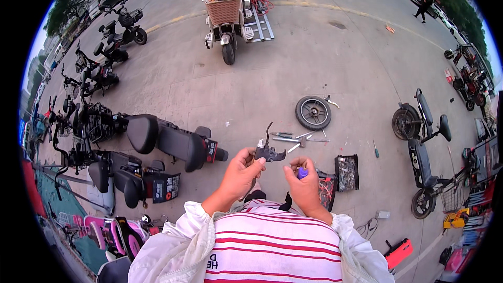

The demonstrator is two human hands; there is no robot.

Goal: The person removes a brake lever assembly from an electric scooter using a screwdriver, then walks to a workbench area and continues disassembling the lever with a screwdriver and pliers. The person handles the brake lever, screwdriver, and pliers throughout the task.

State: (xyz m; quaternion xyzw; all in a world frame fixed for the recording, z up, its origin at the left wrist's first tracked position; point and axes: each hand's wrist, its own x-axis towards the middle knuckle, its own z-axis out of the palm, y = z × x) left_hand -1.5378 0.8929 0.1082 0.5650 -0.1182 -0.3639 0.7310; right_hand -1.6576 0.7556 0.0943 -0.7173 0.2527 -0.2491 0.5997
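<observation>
Between the thumb and fingers of my left hand is a small black mechanical part with a curved jaw-like end, a silver piece and a thin black stem pointing up. It may be a brake part, but its exact kind is unclear. Just to its right, my right hand is closed around a purple-handled tool, likely a screwdriver; its shaft is not clearly visible. The two hands are close together but apart, held in front of my striped shirt. Fingers hide part of both things.
Ahead on the pavement lie a wheel with tyre, a hammer and other hand tools. A tray of small parts sits right of my hands. Parked scooters line the left; a stripped electric bike stands right. A basket-fronted scooter is farther ahead.
</observation>
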